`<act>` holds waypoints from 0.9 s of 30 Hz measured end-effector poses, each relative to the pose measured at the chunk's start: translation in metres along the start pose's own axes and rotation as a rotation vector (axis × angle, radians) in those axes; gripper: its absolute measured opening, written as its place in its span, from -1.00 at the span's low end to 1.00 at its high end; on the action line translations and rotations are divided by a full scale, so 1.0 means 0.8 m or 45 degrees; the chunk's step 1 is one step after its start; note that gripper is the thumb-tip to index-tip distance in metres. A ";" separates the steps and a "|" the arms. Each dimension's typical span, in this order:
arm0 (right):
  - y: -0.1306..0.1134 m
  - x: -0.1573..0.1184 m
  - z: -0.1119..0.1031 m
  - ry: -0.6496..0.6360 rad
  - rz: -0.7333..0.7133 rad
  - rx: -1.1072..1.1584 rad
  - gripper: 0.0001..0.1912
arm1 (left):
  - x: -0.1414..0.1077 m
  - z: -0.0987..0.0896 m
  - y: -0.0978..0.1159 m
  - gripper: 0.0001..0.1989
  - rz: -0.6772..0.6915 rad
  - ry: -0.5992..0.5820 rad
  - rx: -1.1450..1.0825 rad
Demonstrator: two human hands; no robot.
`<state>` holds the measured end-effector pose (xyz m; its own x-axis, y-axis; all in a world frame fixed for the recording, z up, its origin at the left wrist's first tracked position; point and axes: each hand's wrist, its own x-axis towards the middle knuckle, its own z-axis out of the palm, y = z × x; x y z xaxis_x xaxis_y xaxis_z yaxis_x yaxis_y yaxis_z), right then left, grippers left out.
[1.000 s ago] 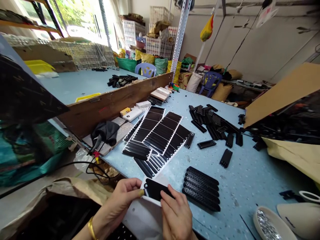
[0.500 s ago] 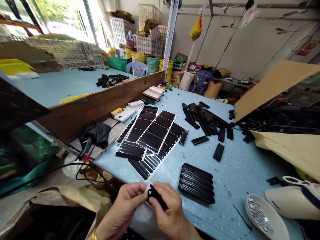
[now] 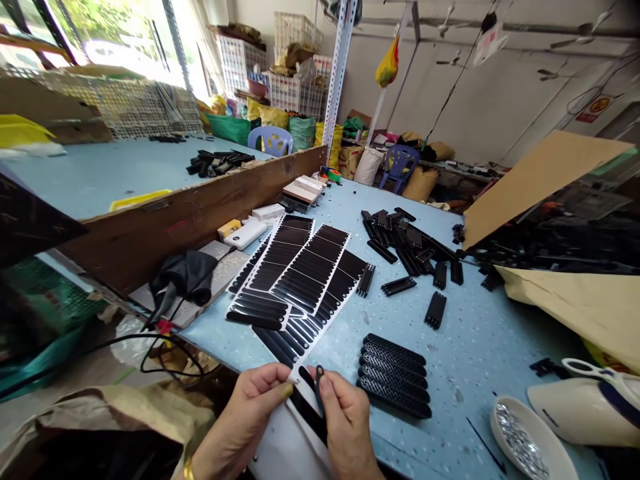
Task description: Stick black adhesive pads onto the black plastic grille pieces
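Note:
At the table's near edge, my left hand (image 3: pixel 250 417) pinches the corner of a white backing sheet (image 3: pixel 295 445) bearing black strips. Close beside it, my right hand (image 3: pixel 345 420) grips a slim black strip with a round holed end (image 3: pixel 319 380), held over the sheet. Beyond my hands lie overlapping sheets of black strips (image 3: pixel 313 267). To the right of my right hand sits a block of black perforated pieces (image 3: pixel 393 375) laid side by side.
Black parts (image 3: pixel 410 240) are heaped farther back on the blue table (image 3: pixel 450 363). At the right are a white dish of small metal pieces (image 3: pixel 523 433), scissors (image 3: pixel 597 368) and an open carton (image 3: pixel 540 180). A wooden divider (image 3: pixel 200 203) and dark cloth (image 3: pixel 187 277) stand left.
My right hand has turned and now holds the black strip on edge, tilted off the sheet. More of the white backing and its black strips shows between my hands. The view has shifted slightly.

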<state>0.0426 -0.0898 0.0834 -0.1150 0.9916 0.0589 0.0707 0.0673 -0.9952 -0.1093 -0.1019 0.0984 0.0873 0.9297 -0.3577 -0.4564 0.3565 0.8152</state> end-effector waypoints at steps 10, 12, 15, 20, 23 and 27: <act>-0.048 0.038 -0.120 0.544 -0.080 0.568 -0.78 | 0.040 -0.046 0.075 -0.67 0.476 0.507 0.404; -0.052 0.031 -0.128 0.520 -0.109 0.470 -0.78 | 0.074 -0.063 0.124 -0.63 0.658 0.695 0.485; -0.036 0.013 -0.105 0.516 -0.091 0.293 -0.72 | 0.126 -0.085 0.191 -0.68 0.831 0.942 0.648; 0.005 -0.007 -0.073 0.462 -0.104 -0.122 -0.68 | 0.137 -0.065 0.204 -0.54 0.969 1.077 0.929; 0.020 -0.007 -0.077 0.385 -0.428 -0.422 -0.74 | 0.097 -0.012 0.131 -0.80 0.840 0.625 1.064; 0.039 -0.004 -0.086 0.191 -0.838 -0.908 -0.71 | 0.050 0.054 0.014 -0.74 0.054 -0.252 0.537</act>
<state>0.1135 -0.0830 0.0576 -0.2219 0.7327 0.6433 0.6251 0.6133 -0.4828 -0.0724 -0.0570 0.1132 0.2621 0.9294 -0.2597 -0.0670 0.2859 0.9559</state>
